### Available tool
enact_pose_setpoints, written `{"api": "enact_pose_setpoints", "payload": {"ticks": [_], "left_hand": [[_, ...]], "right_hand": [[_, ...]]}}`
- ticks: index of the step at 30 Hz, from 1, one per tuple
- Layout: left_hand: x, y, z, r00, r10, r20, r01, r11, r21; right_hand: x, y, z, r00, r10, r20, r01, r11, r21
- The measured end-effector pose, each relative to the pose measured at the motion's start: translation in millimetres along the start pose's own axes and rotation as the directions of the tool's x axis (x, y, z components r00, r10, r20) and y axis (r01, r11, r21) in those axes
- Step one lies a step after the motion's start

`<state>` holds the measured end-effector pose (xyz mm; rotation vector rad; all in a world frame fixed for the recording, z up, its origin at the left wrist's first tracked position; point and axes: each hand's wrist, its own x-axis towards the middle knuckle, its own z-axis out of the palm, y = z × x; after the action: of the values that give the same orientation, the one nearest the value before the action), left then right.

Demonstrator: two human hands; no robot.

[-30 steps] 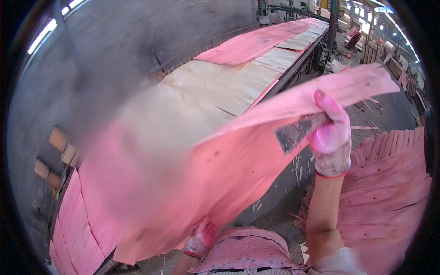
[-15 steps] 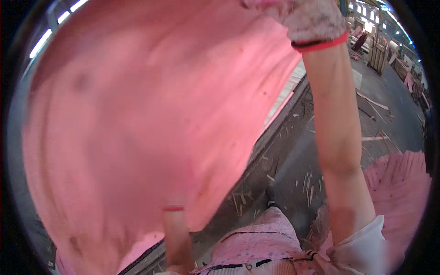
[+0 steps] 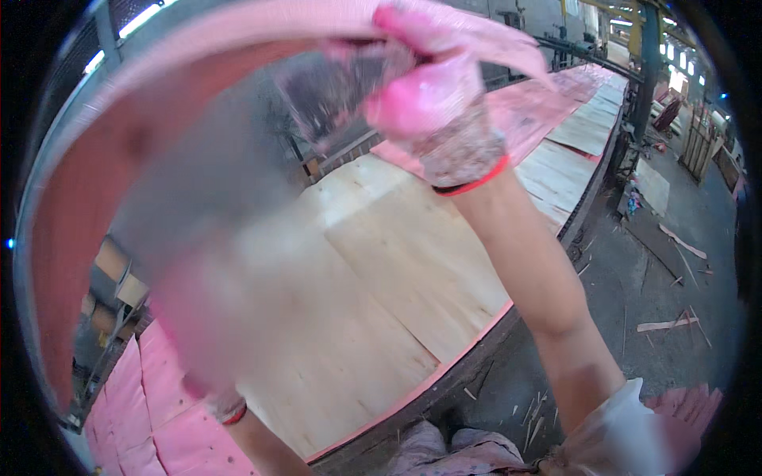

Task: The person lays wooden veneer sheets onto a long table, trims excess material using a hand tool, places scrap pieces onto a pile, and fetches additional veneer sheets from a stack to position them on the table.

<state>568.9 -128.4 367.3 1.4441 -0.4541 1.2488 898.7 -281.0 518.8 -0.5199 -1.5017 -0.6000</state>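
My right hand (image 3: 436, 103), in a dirty white glove with pink-stained fingers and a red cuff, is raised high and closed on the edge of a thin pink veneer sheet (image 3: 262, 28). That sheet bows up and over to the left in a long curve. Lower left is my gloved left hand (image 3: 218, 397), mostly lost in a blur, so its fingers and any hold cannot be made out. Beneath both hands lie pale wood veneer sheets (image 3: 381, 262) on a long low stack, with pink veneer sheets (image 3: 186, 436) near my left hand.
More pale and pink sheets (image 3: 524, 111) run along the far part of the stack. A pillar (image 3: 647, 79) stands at the back right. Wood scraps (image 3: 667, 325) litter the floor, and a pile of pink sheets (image 3: 690, 408) sits at the lower right.
The pink sheet, which had filled much of the view, has swung up and away to the left, uncovering the pale veneer. My right hand has shifted left and lower; my left hand has moved left.
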Motion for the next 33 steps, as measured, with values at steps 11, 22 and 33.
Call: {"api": "enact_pose_setpoints", "payload": {"ticks": [11, 22, 33], "left_hand": [[-62.6, -183.3, -247.9, 0.419, -0.563, -0.712, 0.307, 0.826, -0.472], [-303.2, -361.9, -362.4, -0.041, -0.715, -0.698, 0.799, 0.396, -0.452], [-350.0, -406.0, -278.7, -0.054, -0.698, -0.714, 0.779, 0.418, -0.467]], "right_hand": [[-301.1, 264.7, 91.2, 0.108, 0.903, 0.417, -0.463, -0.325, 0.825], [-587.4, 312.3, 114.9, -0.750, 0.662, -0.009, -0.369, -0.407, 0.835], [-623.4, 296.8, 39.4, -0.548, 0.828, -0.115, -0.594, -0.290, 0.750]]}}
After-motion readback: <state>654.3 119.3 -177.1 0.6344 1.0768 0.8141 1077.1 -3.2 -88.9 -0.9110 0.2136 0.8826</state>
